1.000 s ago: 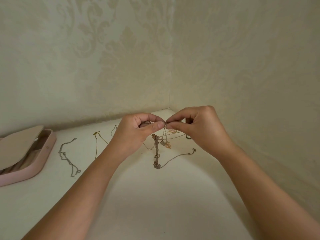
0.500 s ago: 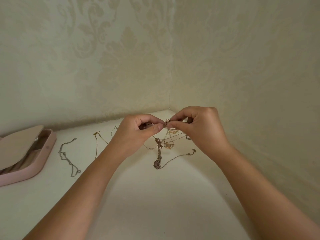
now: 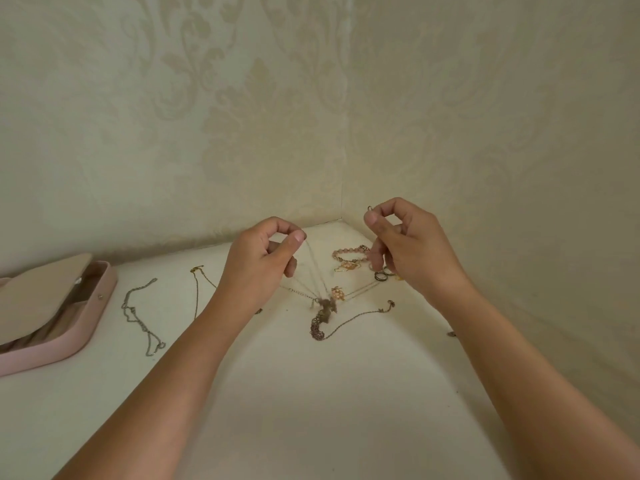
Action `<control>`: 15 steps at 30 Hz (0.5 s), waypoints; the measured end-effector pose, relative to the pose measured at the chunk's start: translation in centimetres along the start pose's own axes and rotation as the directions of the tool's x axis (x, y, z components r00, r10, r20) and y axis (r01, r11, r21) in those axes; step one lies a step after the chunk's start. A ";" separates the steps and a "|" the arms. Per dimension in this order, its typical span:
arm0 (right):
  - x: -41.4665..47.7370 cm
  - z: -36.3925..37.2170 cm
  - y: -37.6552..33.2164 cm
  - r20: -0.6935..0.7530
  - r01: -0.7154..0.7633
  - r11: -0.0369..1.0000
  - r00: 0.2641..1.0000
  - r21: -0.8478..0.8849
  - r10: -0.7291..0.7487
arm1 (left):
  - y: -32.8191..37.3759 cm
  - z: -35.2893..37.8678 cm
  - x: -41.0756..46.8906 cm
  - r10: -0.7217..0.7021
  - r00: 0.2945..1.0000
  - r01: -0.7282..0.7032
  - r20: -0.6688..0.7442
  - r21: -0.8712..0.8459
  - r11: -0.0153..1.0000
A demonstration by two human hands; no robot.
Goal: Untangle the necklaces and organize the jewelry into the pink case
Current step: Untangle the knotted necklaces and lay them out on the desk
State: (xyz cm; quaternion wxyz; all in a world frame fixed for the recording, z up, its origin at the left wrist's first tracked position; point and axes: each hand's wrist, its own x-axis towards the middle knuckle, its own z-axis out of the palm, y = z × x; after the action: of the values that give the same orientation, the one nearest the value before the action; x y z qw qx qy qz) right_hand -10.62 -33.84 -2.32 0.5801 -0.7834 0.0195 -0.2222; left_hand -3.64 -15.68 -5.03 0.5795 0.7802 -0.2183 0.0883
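A blurred tangle of necklaces (image 3: pixel 323 309) is pictured near the far corner of the white surface (image 3: pixel 311 393). Thin chains from it are pinched between thumb and forefinger of the left hand (image 3: pixel 263 261) and the right hand (image 3: pixel 408 244), held apart. The pink case (image 3: pixel 98 311) is seen open at the left edge.
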 end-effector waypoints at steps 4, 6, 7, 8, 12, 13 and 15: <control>0.3 -0.5 0.5 -0.068 -0.027 0.998 0.997 -0.064 0.022 | -0.5 -0.2 0.4 0.005 0.993 -0.003 -0.122 0.018 1.000; 0.4 -0.8 0.8 -0.088 -0.047 0.985 0.996 -0.164 0.033 | -0.7 -0.5 0.6 0.012 0.983 0.011 -0.181 0.124 0.992; 0.4 -0.9 1.0 -0.095 -0.050 0.974 0.995 -0.220 0.030 | -0.8 -0.6 0.7 -0.001 0.979 0.034 -0.206 0.155 0.987; 0.4 -0.9 1.1 -0.108 -0.050 0.965 0.994 -0.257 0.023 | -0.9 -0.7 0.8 -0.030 0.973 0.060 -0.227 0.127 0.990; 0.9 -1.6 1.3 -0.200 -0.079 0.981 0.979 -0.177 0.043 | -1.0 -1.6 1.4 -0.252 0.928 0.185 -0.274 -0.250 0.951; 0.9 -1.8 1.2 -0.219 -0.090 0.989 0.974 -0.118 0.063 | -1.1 -1.8 1.5 -0.290 0.912 0.208 -0.291 -0.281 0.937; 0.8 -2.3 0.7 -0.236 -0.105 0.994 0.966 0.019 0.106 | -1.3 -2.0 1.6 -0.313 0.896 0.233 -0.315 -0.268 0.935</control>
State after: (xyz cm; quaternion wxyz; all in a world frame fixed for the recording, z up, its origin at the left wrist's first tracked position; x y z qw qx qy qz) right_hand -10.56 -36.35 -2.16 0.5873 -0.7472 0.1295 -0.2829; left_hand -1.44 -13.83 -4.92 0.6998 0.7044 -0.0070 0.1189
